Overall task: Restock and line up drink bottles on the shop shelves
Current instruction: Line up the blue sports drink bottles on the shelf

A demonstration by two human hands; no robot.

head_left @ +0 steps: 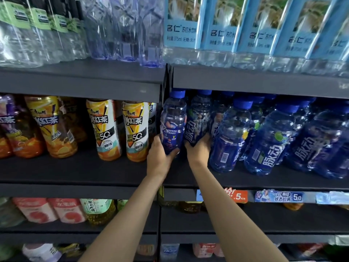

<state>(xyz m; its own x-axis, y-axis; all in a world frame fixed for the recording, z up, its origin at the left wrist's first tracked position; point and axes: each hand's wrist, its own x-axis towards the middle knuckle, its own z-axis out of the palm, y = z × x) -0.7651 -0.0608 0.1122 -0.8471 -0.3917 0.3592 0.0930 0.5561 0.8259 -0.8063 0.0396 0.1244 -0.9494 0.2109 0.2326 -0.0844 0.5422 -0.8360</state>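
Shelving: Since the view is taken close in, only the dark grey metal shop shelves [81, 173] are seen, in two bays split by an upright divider; no floor or aisle shows.
Middle shelf, right bay: blue-capped translucent blue plastic drink bottles [272, 140] stand in rows, the front ones leaning out of line, so judged not yet straightened.
Middle shelf, left bay: orange and yellow labelled iced tea bottles [105, 129] stand with gaps between them.
Top shelf: clear water bottles with pale blue labels [222, 29] are packed tight.
Left hand [160, 157]: fingers curled round the base of the end blue bottle [172, 121], upright just beside the divider, judged to be squaring it to the row's end.
Right hand [198, 148]: grips the base of the neighbouring blue bottle [197, 121], touching the first, likely closing the gap.
Price tags: coloured price labels [279, 196] line the shelf edge beneath.
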